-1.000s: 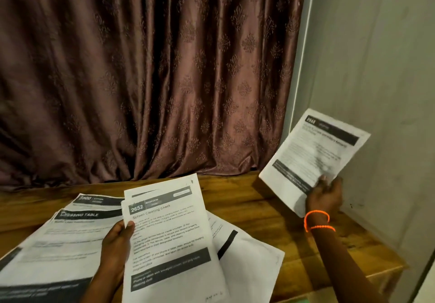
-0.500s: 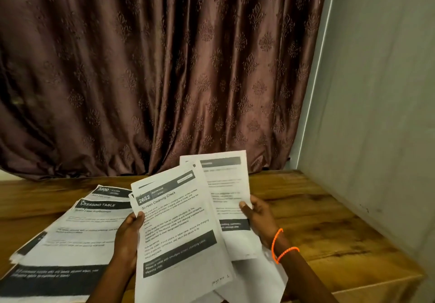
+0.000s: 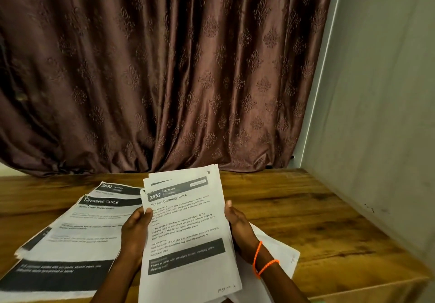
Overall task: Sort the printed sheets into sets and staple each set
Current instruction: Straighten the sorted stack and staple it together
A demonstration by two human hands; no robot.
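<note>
Held top sheet (image 3: 186,227): "2652", "BEDROOM", "Screen Cleaning Check". Sheet flat on table (image 3: 77,232): "DRESSING TABLE". Sheet beneath it (image 3: 113,188): "3800", "KITCHEN". Smaller print too blurred.

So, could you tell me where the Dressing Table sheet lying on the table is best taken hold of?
Probably by its far right corner, coming from the right. The Dressing Table sheet lies flat on the table, and that corner overlaps another sheet, so its edge should lift easily. Both hands, left hand and right hand, hold the Screen Cleaning Check set; one must let go.
</note>
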